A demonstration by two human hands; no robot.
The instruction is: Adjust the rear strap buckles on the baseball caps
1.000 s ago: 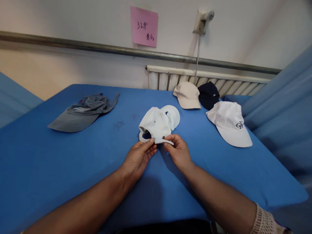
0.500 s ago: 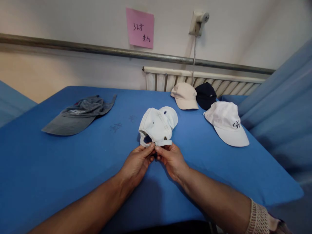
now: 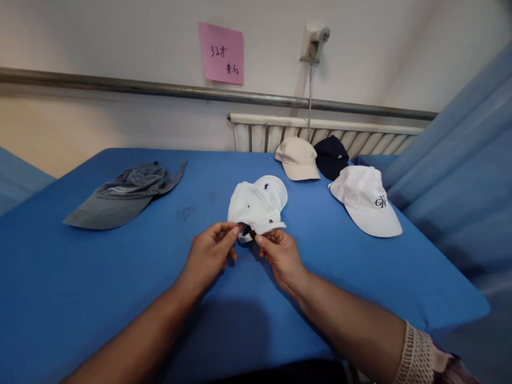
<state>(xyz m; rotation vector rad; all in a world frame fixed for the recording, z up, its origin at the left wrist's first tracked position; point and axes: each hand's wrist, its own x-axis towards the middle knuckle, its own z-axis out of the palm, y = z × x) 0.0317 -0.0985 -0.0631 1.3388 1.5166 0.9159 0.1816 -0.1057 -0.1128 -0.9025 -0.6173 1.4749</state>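
Note:
A white baseball cap point(image 3: 256, 205) with a small dark emblem lies at the middle of the blue-covered table point(image 3: 120, 277), its back opening and strap toward me. My left hand point(image 3: 214, 248) pinches the cap's rear edge left of the opening. At the strap, my right hand point(image 3: 280, 253) is closed, thumb on top, beside a small dark buckle-like part. The fingertips under the cap are partly hidden.
On the left lies a crumpled grey cap point(image 3: 124, 194). A beige cap point(image 3: 298, 158), a navy cap point(image 3: 331, 157) and a white cap with black letters point(image 3: 366, 200) sit at the back right. Behind them are a radiator point(image 3: 260, 136) and a blue curtain point(image 3: 456, 160).
My left hand has moved left, away from my right hand, from the strap to the edge of the cap's opening. My right hand stays at the strap. The view has shifted slightly.

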